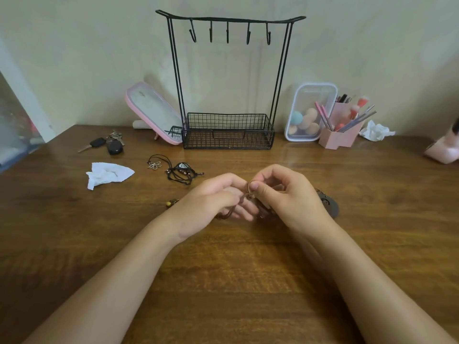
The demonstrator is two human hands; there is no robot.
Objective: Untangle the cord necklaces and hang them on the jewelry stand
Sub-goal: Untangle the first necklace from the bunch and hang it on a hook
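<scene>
My left hand (213, 202) and my right hand (285, 194) meet above the middle of the wooden table, both pinching a brown cord necklace (248, 191). Its cord loops hang below my fingers. A dark round pendant (330, 207) lies on the table, partly hidden behind my right hand. A small yellow bead end (172, 202) pokes out left of my left wrist. A tangle of black cord necklaces (180, 171) with a flower pendant (154, 165) lies further back on the left. The black wire jewelry stand (228, 78) with several bare hooks stands against the wall.
Keys (106, 144) and a crumpled white tissue (106, 175) lie on the left. A pink mirror (154, 112) leans beside the stand. A clear box of sponges (309, 112), a pink brush holder (341, 130), another tissue (375, 131) and a pink object (443, 152) sit on the right.
</scene>
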